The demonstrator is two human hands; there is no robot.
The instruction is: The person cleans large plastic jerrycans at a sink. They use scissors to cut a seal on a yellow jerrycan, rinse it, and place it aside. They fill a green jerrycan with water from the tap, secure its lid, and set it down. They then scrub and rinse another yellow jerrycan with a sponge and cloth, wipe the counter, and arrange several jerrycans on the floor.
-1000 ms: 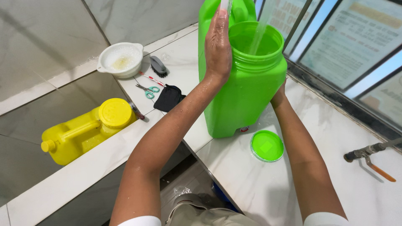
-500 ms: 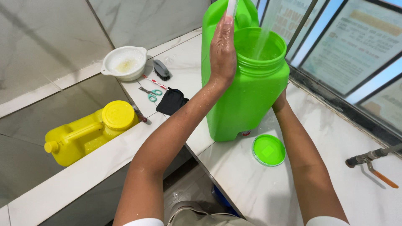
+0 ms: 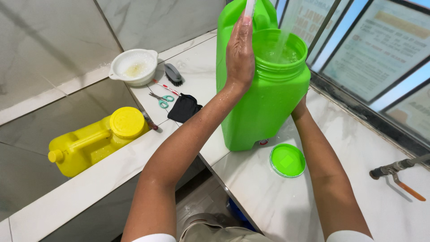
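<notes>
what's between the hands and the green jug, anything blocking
Nothing visible. The left hand lies flat against the green jug near its open mouth. The right hand is mostly hidden behind the jug's far side, seemingly on it.

white bowl point(image 3: 133, 67) | brush point(image 3: 173, 74) | scissors point(image 3: 161, 98) | black cloth point(image 3: 184, 108) | yellow jug point(image 3: 98, 139) | tap point(image 3: 395, 169)

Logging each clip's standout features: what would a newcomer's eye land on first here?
A tall bright green container stands open on the white marble counter, water streaming into its mouth. The left hand presses flat against its side; the right hand is mostly hidden behind it. Its green lid lies beside its base, and a yellow jug lies lower left.
</notes>
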